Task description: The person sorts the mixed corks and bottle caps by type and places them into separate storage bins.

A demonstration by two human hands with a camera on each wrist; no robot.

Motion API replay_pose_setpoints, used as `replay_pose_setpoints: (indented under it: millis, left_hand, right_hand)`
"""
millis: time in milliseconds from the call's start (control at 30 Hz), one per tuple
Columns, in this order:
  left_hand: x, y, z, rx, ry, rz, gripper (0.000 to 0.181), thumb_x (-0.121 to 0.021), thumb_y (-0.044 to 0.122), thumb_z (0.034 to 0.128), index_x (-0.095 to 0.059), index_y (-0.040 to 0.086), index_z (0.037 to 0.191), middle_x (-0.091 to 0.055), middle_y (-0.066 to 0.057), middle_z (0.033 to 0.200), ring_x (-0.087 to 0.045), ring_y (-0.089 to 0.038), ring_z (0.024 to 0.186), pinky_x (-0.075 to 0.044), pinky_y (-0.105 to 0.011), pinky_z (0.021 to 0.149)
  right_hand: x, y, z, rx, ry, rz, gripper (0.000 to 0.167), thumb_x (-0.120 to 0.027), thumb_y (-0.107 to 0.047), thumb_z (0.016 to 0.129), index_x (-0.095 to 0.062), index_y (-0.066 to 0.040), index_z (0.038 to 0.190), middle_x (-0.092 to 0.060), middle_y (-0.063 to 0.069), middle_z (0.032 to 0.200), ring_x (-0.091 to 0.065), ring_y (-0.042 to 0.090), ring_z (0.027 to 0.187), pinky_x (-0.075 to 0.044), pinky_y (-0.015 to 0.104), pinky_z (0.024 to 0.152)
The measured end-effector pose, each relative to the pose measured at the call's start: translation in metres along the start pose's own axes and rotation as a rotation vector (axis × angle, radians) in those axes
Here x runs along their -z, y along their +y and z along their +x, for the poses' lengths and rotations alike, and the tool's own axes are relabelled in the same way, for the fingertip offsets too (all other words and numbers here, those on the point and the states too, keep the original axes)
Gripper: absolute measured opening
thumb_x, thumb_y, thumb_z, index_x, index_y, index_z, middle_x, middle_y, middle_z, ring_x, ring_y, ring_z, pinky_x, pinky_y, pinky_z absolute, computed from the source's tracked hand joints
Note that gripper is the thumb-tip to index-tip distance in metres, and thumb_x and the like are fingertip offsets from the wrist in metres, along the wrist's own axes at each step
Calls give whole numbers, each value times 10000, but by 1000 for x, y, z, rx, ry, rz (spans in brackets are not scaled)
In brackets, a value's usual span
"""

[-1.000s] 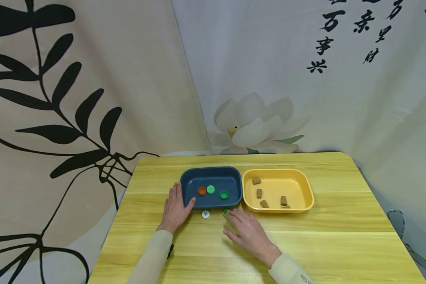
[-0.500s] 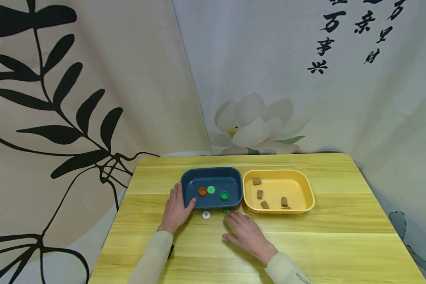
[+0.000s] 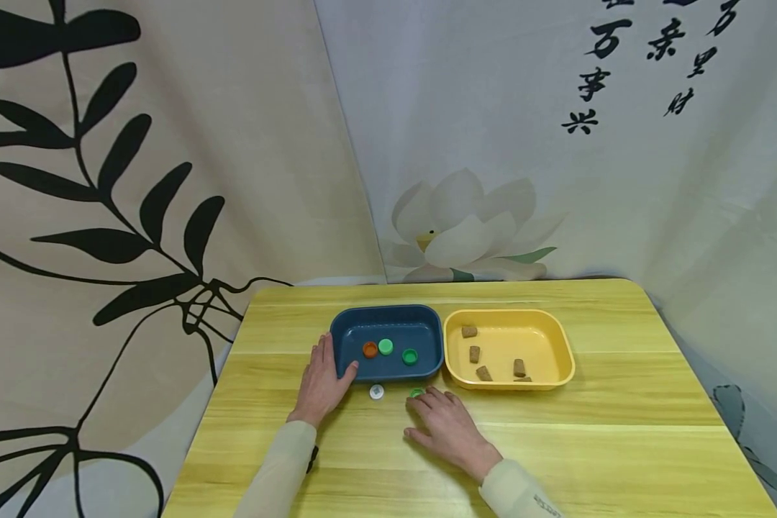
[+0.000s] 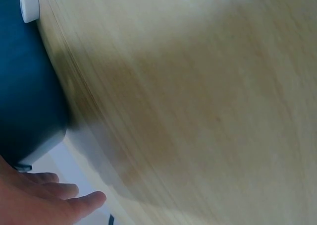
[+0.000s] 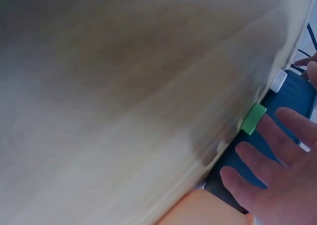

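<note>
My left hand (image 3: 319,388) rests against the left end of a dark blue tray (image 3: 401,325), its thumb near the front rim and its fingers extended along the side. Inside that tray lie an orange bottle cap (image 3: 370,350), a light green cap (image 3: 385,347) and a darker green cap (image 3: 410,357). On the table in front of it are a white cap (image 3: 377,392) and another green cap (image 5: 254,119). A fingertip of my right hand (image 3: 450,433) is at this green cap, touching or very near it. The right thumb stands apart, and the fingers are loosely spread.
To the right of the blue tray stands a yellow tray (image 3: 501,339) with several brown cork-like pieces (image 3: 475,354) in it. Both stand on a wooden table (image 3: 621,432). Behind the table hang printed cloths (image 3: 265,129).
My right hand has drawn slightly left and toward the front edge of the table. The green cap beside its fingertips has shifted slightly. My left hand stays put on the blue tray.
</note>
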State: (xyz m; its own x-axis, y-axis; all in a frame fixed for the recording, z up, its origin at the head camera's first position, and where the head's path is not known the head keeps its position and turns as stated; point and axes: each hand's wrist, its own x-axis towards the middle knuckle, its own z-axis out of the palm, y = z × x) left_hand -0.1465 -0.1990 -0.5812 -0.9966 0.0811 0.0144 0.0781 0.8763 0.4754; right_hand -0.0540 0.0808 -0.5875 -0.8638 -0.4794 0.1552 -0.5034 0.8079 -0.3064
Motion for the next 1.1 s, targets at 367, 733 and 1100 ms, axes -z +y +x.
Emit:
replay_pose_setpoints:
  millis: [367,733,1100]
  left_hand:
    - [1,-1,1,-9,12,5,949,-549,541,1011,-111,-12,1645,-179,-260,1683,-213,-488,1523,-293,-665,1160]
    - [2,-2,2,12,-32,2,954,-534,548,1025,-53,18,1657,-138,-228,1701,-183,-453,1544,-276,-626,1190]
    - [0,-2,1,8,-24,7,954,-534,549,1024,-61,11,1654,-157,-236,1695,-209,-455,1535,-280,-614,1192]
  right_hand:
    - [2,-2,-3,46,121,-18,521,-775,-474,904,-700,-145,1301,-656,68,1315,-579,308,1279,-470,614,1024]
    - [-1,-1,-3,-51,30,-70,661,-763,-506,906,-620,-115,1419,-600,132,1439,-548,411,1318,-471,627,1017]
    - [-3,-2,1,-129,44,-81,663,-776,-479,904,-631,-55,1391,-640,143,1368,-588,413,1265,-489,609,996]
